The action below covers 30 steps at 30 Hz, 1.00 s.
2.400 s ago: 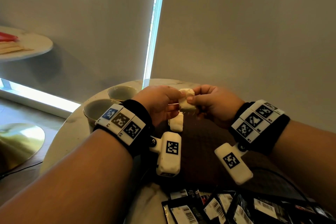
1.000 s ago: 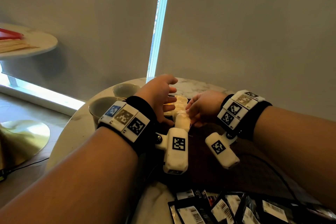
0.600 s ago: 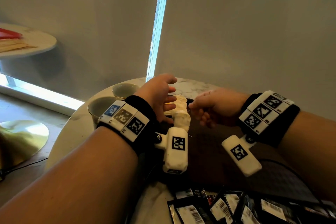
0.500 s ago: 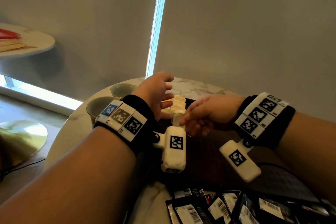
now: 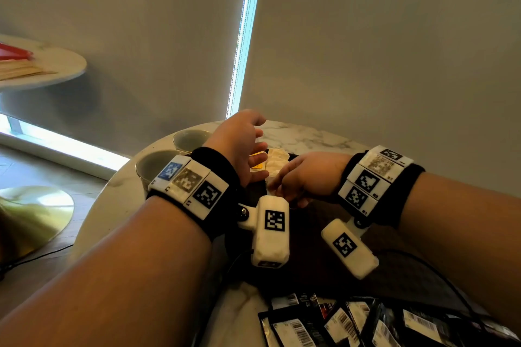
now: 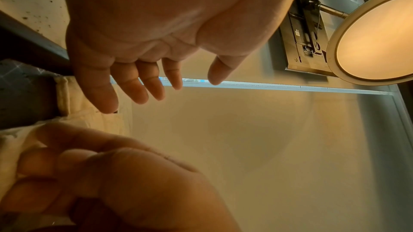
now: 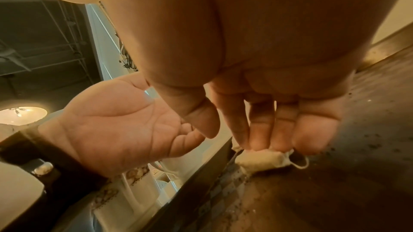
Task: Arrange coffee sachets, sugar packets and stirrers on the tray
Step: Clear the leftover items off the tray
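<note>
Several cream sugar packets [image 5: 277, 159] lie at the far end of the dark tray [image 5: 315, 256]. My right hand [image 5: 277, 184] reaches down over them. In the right wrist view its straight fingertips [image 7: 257, 144] rest on one cream packet [image 7: 261, 160] on the tray [image 7: 335, 191], with the thumb held apart. My left hand [image 5: 260, 146] hovers open just left of the packets, palm turned inward and holding nothing. In the left wrist view its fingers [image 6: 134, 87] are spread above the packets [image 6: 89, 117]. Black coffee sachets [image 5: 338, 324] lie in a heap near me. No stirrers are visible.
Two grey cups [image 5: 191, 138] [image 5: 155, 166] stand at the left edge of the round marble table [image 5: 298, 135]. A small yellow item [image 5: 258, 163] lies by the packets. A second table [image 5: 42, 70] stands far left; the wall is close behind.
Both hands held a cream packet up in the air; they have come down to the tray. The left hand let go and opened, and the right fingers now rest on the packet.
</note>
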Available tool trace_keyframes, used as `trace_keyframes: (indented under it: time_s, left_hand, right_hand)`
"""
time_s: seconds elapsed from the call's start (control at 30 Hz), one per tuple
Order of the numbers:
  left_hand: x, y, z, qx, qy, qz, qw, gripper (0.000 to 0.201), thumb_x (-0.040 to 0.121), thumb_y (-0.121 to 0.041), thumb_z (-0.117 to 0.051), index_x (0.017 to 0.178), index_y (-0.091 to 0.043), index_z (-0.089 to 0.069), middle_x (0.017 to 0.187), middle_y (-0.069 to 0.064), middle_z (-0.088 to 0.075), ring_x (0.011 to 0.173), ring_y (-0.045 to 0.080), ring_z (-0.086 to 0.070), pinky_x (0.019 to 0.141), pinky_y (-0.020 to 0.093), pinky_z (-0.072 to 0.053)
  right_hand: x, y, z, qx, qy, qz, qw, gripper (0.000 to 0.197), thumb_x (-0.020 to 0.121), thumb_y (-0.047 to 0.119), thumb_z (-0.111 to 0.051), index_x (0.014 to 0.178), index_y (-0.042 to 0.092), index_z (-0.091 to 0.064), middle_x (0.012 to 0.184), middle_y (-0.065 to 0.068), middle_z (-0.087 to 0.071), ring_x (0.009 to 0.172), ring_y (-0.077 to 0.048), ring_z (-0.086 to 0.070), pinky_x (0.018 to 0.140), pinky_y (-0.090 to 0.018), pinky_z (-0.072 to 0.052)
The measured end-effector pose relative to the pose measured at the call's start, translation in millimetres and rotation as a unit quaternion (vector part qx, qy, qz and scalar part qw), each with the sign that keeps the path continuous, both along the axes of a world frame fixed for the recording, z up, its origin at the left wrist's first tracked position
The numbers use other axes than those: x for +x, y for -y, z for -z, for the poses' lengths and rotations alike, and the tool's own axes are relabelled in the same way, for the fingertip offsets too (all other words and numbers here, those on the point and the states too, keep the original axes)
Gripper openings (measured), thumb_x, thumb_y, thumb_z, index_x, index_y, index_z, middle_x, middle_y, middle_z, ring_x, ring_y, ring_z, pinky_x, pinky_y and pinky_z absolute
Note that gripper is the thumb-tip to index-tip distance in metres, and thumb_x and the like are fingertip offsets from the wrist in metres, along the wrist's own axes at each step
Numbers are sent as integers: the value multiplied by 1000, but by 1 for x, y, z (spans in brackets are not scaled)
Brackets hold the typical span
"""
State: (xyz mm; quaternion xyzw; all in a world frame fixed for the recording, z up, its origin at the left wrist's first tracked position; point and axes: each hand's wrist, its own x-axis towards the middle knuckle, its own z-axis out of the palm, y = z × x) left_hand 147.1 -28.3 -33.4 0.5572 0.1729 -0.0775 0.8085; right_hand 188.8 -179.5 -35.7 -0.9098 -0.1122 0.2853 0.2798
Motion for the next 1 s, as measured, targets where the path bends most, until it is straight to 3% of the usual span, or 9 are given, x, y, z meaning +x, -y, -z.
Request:
trace_keyframes:
  time_s: [0.1,0.27,0.43,0.57,0.7,0.77,0.83,0.9,1.0]
  left_hand:
    - [-1,0,-1,1,-1,-1,1000,25,101,-37,-49,111,-16,-57,105,9,-59,107,26,-55,105,52,-44]
    - [-3,1,-1,3,3,-1,1000,28,101,-37,-49,118,-16,-57,109,9,-60,104,25,-56,101,51,-45]
    - [-1,0,-1,5,1,-1,1000,28,100,-37,-50,116,-15,-58,109,9,-61,102,25,-57,98,50,-46]
    - [2,1,1,11,-6,4,1000,27,99,-39,-51,109,-16,-60,114,10,-61,107,26,-57,99,53,-46]
    - [5,2,7,10,-10,41,999,45,97,-42,-52,130,-11,-57,111,12,-57,117,33,-54,100,53,-46]
    - [6,2,10,10,-17,53,998,48,96,-44,-51,130,-10,-56,112,13,-57,115,33,-54,104,55,-44]
    - [8,2,12,18,-27,58,998,50,96,-45,-52,131,-10,-56,108,13,-57,115,32,-55,104,55,-44]
    - [9,3,14,23,-37,77,996,51,94,-46,-53,131,-11,-55,110,14,-58,115,33,-56,98,52,-47]
    - [10,4,16,12,-52,124,991,59,91,-48,-55,136,-10,-50,127,24,-57,120,41,-55,93,53,-49]
  right_hand:
    - [3,-1,3,-6,6,1,1000,27,92,6,-60,116,11,-71,126,-21,-66,94,-25,-62,91,-38,-54]
    - [5,-2,4,8,-7,20,1000,27,94,6,-59,118,8,-70,112,-17,-64,92,-26,-59,81,-33,-52]
    - [6,-2,3,4,-11,24,1000,27,94,7,-60,119,10,-69,124,-23,-65,93,-25,-58,79,-32,-52]
    - [13,6,4,61,1,59,996,18,95,5,-57,104,9,-72,98,-13,-65,86,-23,-59,67,-31,-51]
    - [33,14,5,146,32,159,976,16,99,13,-53,110,7,-64,82,-9,-58,71,-20,-56,60,-30,-47]
    - [45,15,1,195,21,219,956,35,102,29,-52,128,6,-52,95,-13,-58,84,-25,-58,66,-34,-49]
    - [56,17,-2,239,-21,249,938,64,98,52,-52,141,6,-42,123,-25,-54,112,-38,-56,87,-44,-51]
    - [65,17,-4,276,-76,263,921,88,89,68,-54,150,8,-33,145,-35,-39,133,-49,-42,105,-54,-42]
    - [71,12,1,291,-118,258,914,107,81,79,-53,156,9,-23,156,-36,-23,144,-51,-27,114,-58,-30]
